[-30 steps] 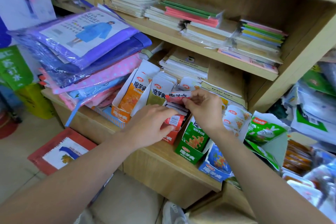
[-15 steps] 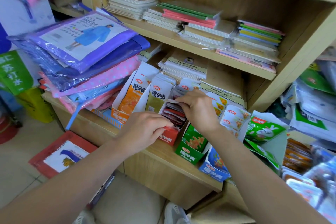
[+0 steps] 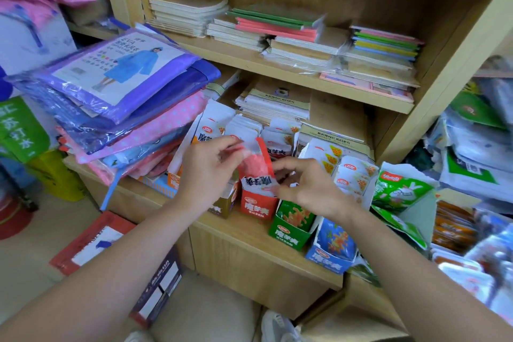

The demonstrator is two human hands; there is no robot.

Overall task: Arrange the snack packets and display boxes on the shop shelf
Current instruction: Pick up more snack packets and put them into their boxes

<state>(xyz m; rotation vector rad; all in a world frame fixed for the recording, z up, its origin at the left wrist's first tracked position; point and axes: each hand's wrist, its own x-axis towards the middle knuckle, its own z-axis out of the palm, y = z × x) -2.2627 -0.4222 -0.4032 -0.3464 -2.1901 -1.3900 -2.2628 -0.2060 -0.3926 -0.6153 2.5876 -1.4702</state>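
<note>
Light wooden shelving in a crowded shop, with goods piled on both sides. On the lower shelf [image 3: 241, 230], near its front edge, a row of open-topped display boxes.

Over the red display box [image 3: 256, 204], a red packet [image 3: 254, 168], upright and blurred, its white strip of black print just above the box mouth. Pinched at the top corner between the thumb and curled fingers of the left hand [image 3: 206, 172]. Met at the lower right edge by the right hand [image 3: 308, 186], thumb and forefinger curled in on the white strip, the contact softened by blur, the other fingers loosely bent with nothing in them.

Just left of the red box, an olive-brown display box [image 3: 223, 204], partly hidden behind the left hand. Further left, an orange display box [image 3: 176, 179] with a tall white flap raised. Just right of the red box, a green display box [image 3: 291, 230], then a blue display box [image 3: 331, 254] at the shelf corner.

Behind the row, white packets [image 3: 245, 126] standing on end. Right of the hands, tagged packets [image 3: 351, 175] in white with yellow labels, and a green-and-white bag [image 3: 399, 191].

At the left end of the shelf, a stack of flat raincoat packs [image 3: 119, 75], a purple one on top. One shelf up, piles of notebooks [image 3: 277, 33]. On the floor below, a red-bordered pack [image 3: 88, 241].
</note>
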